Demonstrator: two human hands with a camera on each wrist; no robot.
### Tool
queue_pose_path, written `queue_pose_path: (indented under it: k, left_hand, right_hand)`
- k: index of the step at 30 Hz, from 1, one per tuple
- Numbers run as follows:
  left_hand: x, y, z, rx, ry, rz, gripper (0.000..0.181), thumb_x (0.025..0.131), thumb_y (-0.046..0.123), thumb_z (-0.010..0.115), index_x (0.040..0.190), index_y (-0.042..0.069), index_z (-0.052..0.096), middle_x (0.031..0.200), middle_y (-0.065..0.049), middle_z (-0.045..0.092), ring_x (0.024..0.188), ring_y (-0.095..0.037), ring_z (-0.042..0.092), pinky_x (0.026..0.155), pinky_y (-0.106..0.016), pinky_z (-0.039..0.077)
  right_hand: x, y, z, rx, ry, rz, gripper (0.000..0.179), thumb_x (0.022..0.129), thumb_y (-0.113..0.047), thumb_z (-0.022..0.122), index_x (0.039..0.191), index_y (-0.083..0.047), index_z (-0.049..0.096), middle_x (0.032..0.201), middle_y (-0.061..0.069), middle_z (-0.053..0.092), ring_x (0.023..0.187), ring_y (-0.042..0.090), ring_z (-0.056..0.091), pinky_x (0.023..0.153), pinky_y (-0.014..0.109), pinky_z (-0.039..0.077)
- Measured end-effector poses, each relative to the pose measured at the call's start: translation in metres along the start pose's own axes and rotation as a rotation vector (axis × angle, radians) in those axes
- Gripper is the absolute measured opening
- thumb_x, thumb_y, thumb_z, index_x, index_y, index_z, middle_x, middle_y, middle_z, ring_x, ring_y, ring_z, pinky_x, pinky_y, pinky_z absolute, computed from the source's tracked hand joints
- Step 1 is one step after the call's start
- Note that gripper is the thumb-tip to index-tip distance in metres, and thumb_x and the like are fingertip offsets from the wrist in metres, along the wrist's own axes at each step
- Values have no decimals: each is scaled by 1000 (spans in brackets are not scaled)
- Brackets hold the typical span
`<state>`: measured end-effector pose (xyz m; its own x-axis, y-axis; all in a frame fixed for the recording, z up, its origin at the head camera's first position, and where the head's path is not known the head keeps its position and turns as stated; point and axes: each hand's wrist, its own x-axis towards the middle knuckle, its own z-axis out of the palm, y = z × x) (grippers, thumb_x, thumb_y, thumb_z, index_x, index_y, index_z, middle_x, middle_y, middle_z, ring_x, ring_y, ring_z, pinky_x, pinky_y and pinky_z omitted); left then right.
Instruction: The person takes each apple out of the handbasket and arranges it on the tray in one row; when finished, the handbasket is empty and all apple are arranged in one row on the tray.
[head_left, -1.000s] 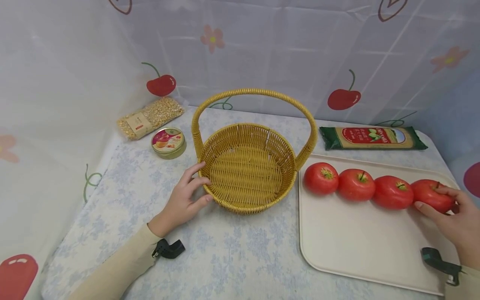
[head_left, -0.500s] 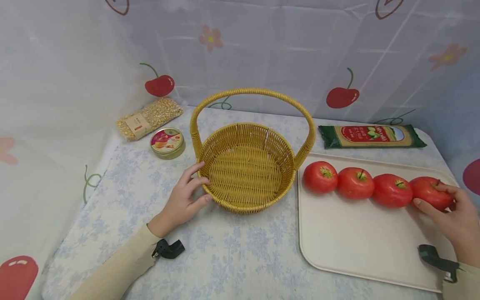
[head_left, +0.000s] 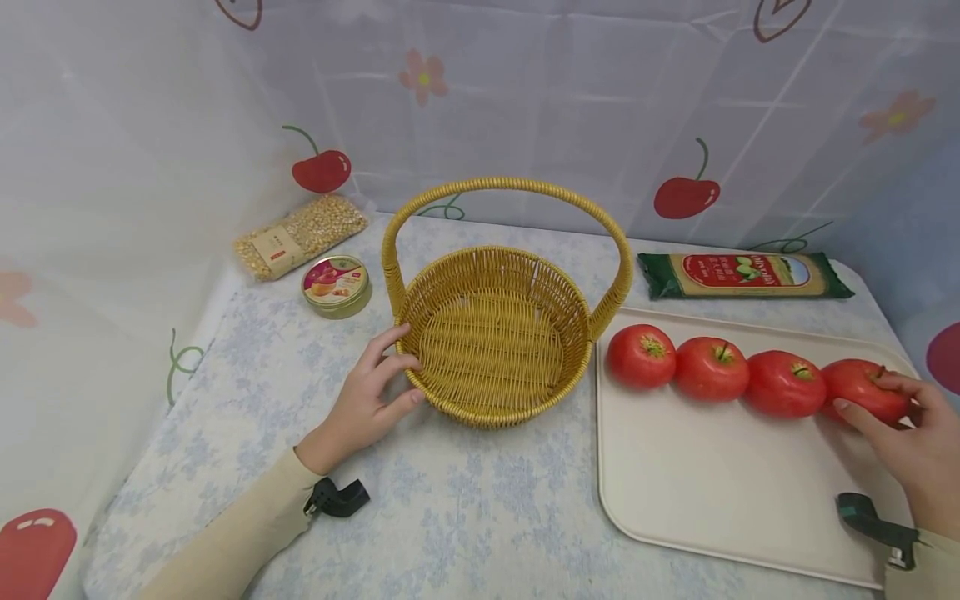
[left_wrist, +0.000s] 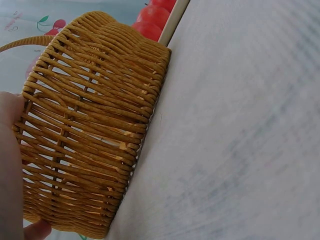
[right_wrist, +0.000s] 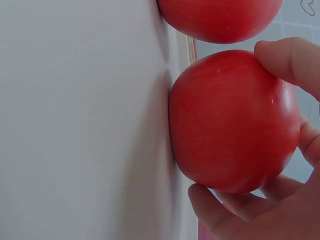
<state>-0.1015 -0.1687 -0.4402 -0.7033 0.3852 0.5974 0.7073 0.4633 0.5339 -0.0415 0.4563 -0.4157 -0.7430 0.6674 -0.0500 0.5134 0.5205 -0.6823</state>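
My left hand [head_left: 367, 400] holds the near left rim of a woven yellow-brown basket [head_left: 420, 387], its fingertips over the edge. In the left wrist view the basket's slatted side [left_wrist: 95, 125] fills much of the picture, with part of the hand [left_wrist: 10, 170] at the left edge. At the far right, my right hand [head_left: 918, 429] grips the rightmost red apple [head_left: 858, 390], thumb and fingers around its sides. The right wrist view shows that apple [right_wrist: 230, 120] against the tray's pale surface. Several red apples [head_left: 708, 371] form a row on the cream tray [head_left: 720, 483].
A bag of corn kernels [head_left: 307, 233] and a round tin [head_left: 337, 286] stand at the back left. A green-ended pasta packet [head_left: 746, 275] lies behind the tray. The basket's tall handle [head_left: 510, 185] arches over it. Patterned cloth [head_left: 525, 100] hangs behind the table.
Both hands, the basket and the apples keep nearly the same places. Only a slight shift of the whole head view shows.
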Motion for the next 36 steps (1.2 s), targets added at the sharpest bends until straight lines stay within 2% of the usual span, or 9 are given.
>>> queue_pose_path:
  k: [2,4,10,17,22,26,29,33,36]
  left_hand:
    - [0,0,0,-2,-2,-4,59,102,63,45,111,9,66,148,-31,45,136,-43,49,95,-42,50]
    - [1,-1,0,-7,-2,-7,59,102,63,45,111,9,66,149,-31,45,137,-43,49,96,-41,50]
    - [2,-1,1,-11,1,-7,58,102,62,45,112,9,67,149,-30,45,138,-42,48,98,-40,49]
    - [2,-1,-3,-22,-40,-46,60,100,65,46,113,10,67,153,-28,43,140,-41,46,102,-41,49]
    - [4,-2,-13,-13,-89,-56,52,100,60,53,118,13,68,153,-25,43,143,-37,45,103,-49,49]
    - [6,-2,-24,25,-109,-44,41,99,45,65,122,10,67,152,-22,48,143,-33,47,112,-41,44]
    - [7,-2,-33,61,-103,-38,36,95,30,73,124,9,67,151,-21,50,137,-34,53,111,-39,45]
    - [12,-4,-49,116,-100,-67,36,88,15,78,122,8,67,149,-19,53,132,-36,57,103,-52,49]
    - [17,-10,-61,174,-119,-113,37,87,12,77,122,7,67,146,-19,55,132,-38,56,102,-58,48]
  right_hand:
    - [0,-1,0,-9,-9,16,49,100,-21,62,134,-47,37,169,8,27,134,12,36,123,30,30]
    - [0,-2,0,-6,-14,29,49,100,-21,61,135,-46,37,170,9,26,143,23,34,124,35,29]
    - [-2,-5,1,64,19,65,50,100,-20,60,135,-49,38,169,-1,28,149,15,31,124,33,27]
    - [-5,-10,0,104,92,63,49,103,-24,59,145,-41,42,169,-7,29,157,14,26,124,32,25]
    - [-7,-16,0,108,56,48,50,103,-24,58,146,-41,40,169,-7,28,158,14,24,124,32,24]
    - [-6,-20,-1,98,40,26,52,103,-23,59,149,-38,40,169,-4,29,159,14,20,125,33,23]
    - [-4,-23,-3,94,43,4,52,102,-21,60,149,-35,43,169,-3,29,159,13,19,125,35,22]
    - [-2,-26,-5,76,54,-41,47,101,-19,60,141,-40,46,167,-4,34,158,13,22,127,33,18]
    - [-2,-28,-9,53,41,-92,47,100,-18,59,137,-43,45,167,1,35,159,17,22,128,38,17]
